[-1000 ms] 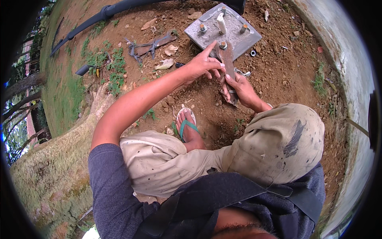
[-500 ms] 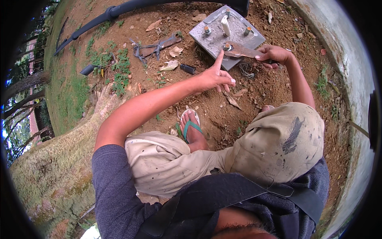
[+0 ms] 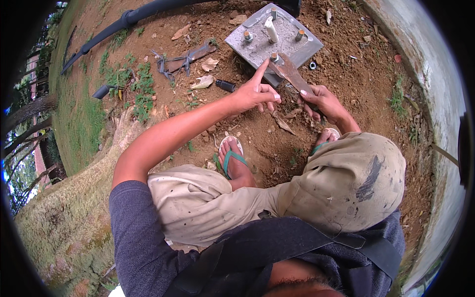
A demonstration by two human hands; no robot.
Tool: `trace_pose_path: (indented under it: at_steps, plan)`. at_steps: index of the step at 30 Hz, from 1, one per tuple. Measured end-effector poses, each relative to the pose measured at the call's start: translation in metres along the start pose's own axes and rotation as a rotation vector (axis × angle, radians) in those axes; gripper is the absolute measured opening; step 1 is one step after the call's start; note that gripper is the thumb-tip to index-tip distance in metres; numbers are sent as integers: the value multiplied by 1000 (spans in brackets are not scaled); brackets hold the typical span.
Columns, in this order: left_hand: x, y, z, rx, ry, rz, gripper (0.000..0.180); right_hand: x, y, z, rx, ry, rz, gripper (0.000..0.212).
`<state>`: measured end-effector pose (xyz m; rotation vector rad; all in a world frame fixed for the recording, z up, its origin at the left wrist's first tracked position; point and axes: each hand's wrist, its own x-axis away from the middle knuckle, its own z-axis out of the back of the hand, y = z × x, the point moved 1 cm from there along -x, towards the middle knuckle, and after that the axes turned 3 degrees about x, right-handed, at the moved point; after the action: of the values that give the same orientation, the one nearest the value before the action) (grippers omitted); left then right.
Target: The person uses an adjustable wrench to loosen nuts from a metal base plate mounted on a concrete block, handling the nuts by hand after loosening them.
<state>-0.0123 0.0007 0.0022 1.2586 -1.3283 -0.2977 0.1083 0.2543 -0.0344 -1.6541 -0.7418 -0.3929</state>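
Observation:
My right hand (image 3: 324,103) is closed around the handle of a rusty wrench (image 3: 293,76), whose jaw sits at a bolt with a nut (image 3: 274,57). That bolt stands at the near corner of a square grey base plate (image 3: 310,51). My left hand (image 3: 256,95) holds nothing. Its index finger is stretched to the wrench jaw and bolt, the other fingers loosely bent. Three more bolts rise from the plate; the left one (image 3: 248,35) carries a nut. A white pipe end (image 3: 271,29) sticks up from the plate's middle.
A loose nut (image 3: 312,65) lies on the soil right of the plate. Left of it are a black cylindrical piece (image 3: 225,85), dry leaves (image 3: 202,82) and a tied, rusty flat piece (image 3: 184,63). A black pipe (image 3: 148,10) runs behind; a concrete edge (image 3: 415,54) borders the right.
My right hand has come nearer to me, swinging the wrench handle from pointing right to pointing toward my right knee. My left index finger stays by the bolt. The view has shifted slightly.

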Motion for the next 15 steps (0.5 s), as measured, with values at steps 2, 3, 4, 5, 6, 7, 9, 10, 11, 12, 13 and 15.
trace_pose_path:
  at_steps: [2,3,4,5,6,7,9,10,11,12,13,15]
  plan:
    - [0,0,2,15,-14,-2,113,6,0,-8,-7,5,26,30]
    - [-1,-1,1,14,-12,-6,113,8,5,-18,-23,30,41,31]
    - [-1,-1,1,14,-9,-8,113,9,10,-27,-38,53,51,32]
    - [-2,0,1,15,-4,-10,112,8,14,-37,-56,60,56,33]
    - [-3,0,0,18,-2,-12,112,5,22,-46,-147,39,65,32]
    - [-4,0,1,16,10,-7,112,0,28,-56,-225,26,67,31]
    - [-5,1,5,5,33,1,111,-6,32,-73,-294,-15,92,31]
    - [-5,2,6,10,41,-7,109,-10,32,-77,-315,-15,78,30]
    - [-4,2,6,16,48,-16,108,-13,33,-80,-336,-16,64,30]
    - [-3,2,8,20,57,-23,107,-16,33,-83,-358,-19,51,30]
    - [-2,2,11,24,63,-28,107,-20,31,-84,-374,-54,26,31]
    - [-4,4,16,37,69,-43,107,-21,24,-88,-419,-66,54,31]
